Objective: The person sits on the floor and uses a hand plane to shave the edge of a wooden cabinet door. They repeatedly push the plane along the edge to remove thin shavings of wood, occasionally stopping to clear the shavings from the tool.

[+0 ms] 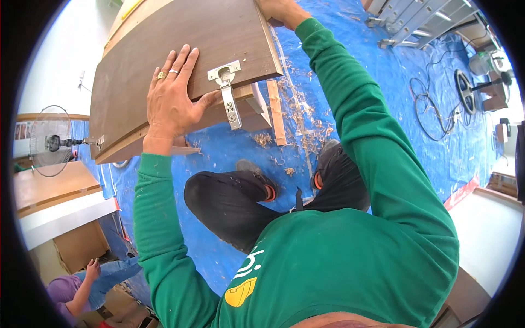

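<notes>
Writing: white lettering (249, 263), cut off by folds, above a yellow emblem (240, 292) on the person's green shirt (339, 262).

Workpiece: brown panel (128, 82), lying over pale timber. Metal hinge (230, 104) set near the panel's near right corner, its arm projecting past the near edge; second hinge (100, 142) at the near left corner.

Left hand (174, 104): flat on the panel by the near edge, fingers extended, thumb spread towards the hinge; nothing grasped. Right hand (283, 12): at the panel's right edge, fingers bent; cropped, so grip and opening cannot be told.

Surface: blue sheeting (219, 146) on the floor, with shavings (314, 123) and a wood strip (276, 112) beside the panel.

Room: folded ladder (421, 22), dark cord (437, 128), round fan (50, 141); another person (63, 290), purple top, at lower left.
</notes>
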Motion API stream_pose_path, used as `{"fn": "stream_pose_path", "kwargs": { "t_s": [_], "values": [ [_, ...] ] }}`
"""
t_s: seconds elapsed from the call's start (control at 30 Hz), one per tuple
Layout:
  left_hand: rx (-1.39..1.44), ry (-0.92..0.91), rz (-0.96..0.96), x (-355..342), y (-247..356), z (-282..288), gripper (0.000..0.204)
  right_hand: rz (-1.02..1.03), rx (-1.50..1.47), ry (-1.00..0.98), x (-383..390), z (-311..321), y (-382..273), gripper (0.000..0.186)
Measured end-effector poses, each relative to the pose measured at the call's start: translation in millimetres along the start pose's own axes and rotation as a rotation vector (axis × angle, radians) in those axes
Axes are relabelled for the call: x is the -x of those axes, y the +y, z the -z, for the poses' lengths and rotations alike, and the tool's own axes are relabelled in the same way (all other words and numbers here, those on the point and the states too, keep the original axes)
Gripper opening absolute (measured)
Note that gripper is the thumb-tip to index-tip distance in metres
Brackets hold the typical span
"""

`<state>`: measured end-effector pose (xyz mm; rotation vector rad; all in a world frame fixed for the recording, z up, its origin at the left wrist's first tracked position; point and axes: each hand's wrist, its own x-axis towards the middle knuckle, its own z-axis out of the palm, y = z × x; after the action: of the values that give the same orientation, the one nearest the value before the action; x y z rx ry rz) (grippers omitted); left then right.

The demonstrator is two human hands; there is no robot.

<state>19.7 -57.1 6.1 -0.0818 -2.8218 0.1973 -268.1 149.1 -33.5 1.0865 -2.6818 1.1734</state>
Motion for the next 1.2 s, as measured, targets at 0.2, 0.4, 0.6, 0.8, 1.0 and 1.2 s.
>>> {"fn": "stream_pose_path", "kwargs": {
  "t_s": [0.2,0.4,0.6,0.8,1.0,1.2],
  "values": [
    [0.006,-0.023,0.022,1.2,2.2,-3.0,0.107,0.232,0.180,0.178,171.2,-19.4,-10.8,0.037],
    [0.017,-0.021,0.009,-3.3,0.2,-1.5,0.107,-0.492,-0.545,0.012,284.1,28.8,-110.8,0.073],
    [0.061,0.001,-0.011,-5.2,1.8,4.9,0.108,0.291,0.220,0.228,151.6,-9.7,-14.4,0.039],
    [0.076,0.002,-0.024,-7.4,2.7,1.9,0.108,-0.075,-0.081,-0.004,-10.4,3.8,-3.1,0.038],
    [0.066,-0.014,0.020,-1.1,4.0,-0.7,0.107,0.023,-0.044,0.068,103.9,-15.8,1.6,0.067],
    [0.064,-0.036,0.056,-1.9,3.2,-0.3,0.107,-0.427,-0.566,0.031,320.3,37.7,-122.8,0.082]
  ]
}}
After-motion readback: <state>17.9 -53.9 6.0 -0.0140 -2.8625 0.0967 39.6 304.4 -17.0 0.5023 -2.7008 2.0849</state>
